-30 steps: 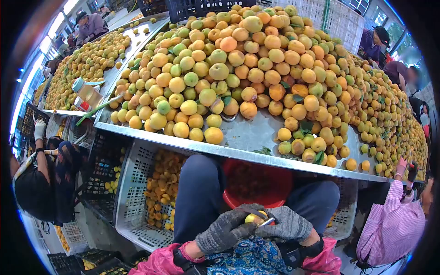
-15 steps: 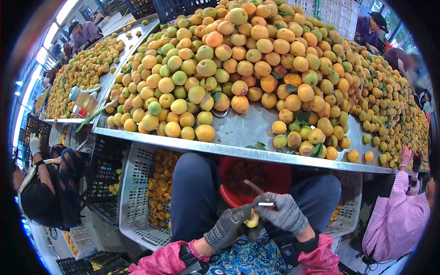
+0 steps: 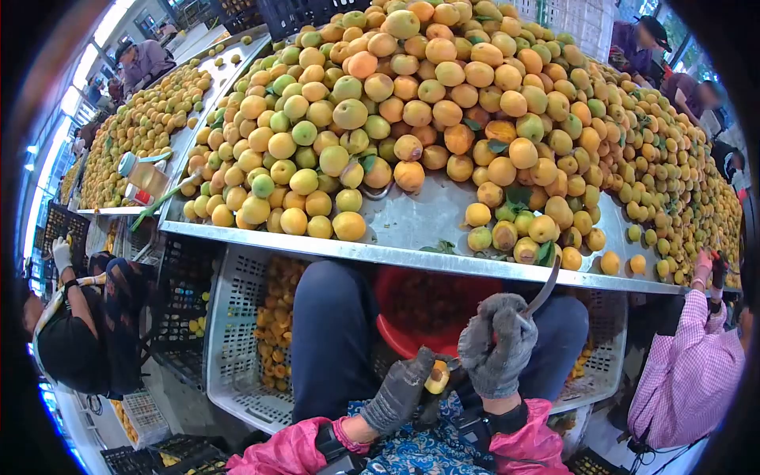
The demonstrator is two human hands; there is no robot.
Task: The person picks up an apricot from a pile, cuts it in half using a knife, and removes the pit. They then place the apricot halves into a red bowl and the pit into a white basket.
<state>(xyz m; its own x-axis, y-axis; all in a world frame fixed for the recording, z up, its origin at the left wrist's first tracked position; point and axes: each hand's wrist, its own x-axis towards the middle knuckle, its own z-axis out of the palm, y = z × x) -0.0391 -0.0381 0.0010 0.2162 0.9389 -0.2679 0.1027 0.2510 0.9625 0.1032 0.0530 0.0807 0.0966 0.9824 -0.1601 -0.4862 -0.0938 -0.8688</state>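
My left hand (image 3: 398, 393), in a grey glove, is closed around a cut apricot (image 3: 437, 378). Its yellow flesh faces up, and a brown patch shows in the middle. To the right, my gloved right hand (image 3: 499, 348) is raised, its fingers wrapped round a knife. The knife's curved blade (image 3: 546, 288) points up and to the right, apart from the fruit. Most of the handle is hidden by the glove. Between my knees, beyond the hands, sits a red basin (image 3: 389, 336) with dark bits inside.
A metal table (image 3: 404, 226) in front bears a large heap of apricots (image 3: 348, 115). White crates (image 3: 229, 317) with apricot pieces stand under its edge. A jar (image 3: 146, 174) stands at the left. Co-workers sit at both sides, one in a pink checked shirt (image 3: 681, 376).
My right hand has moved up and right, away from the apricot, and the knife blade has swung to point up and right. The left hand still holds the apricot, nearly in place.
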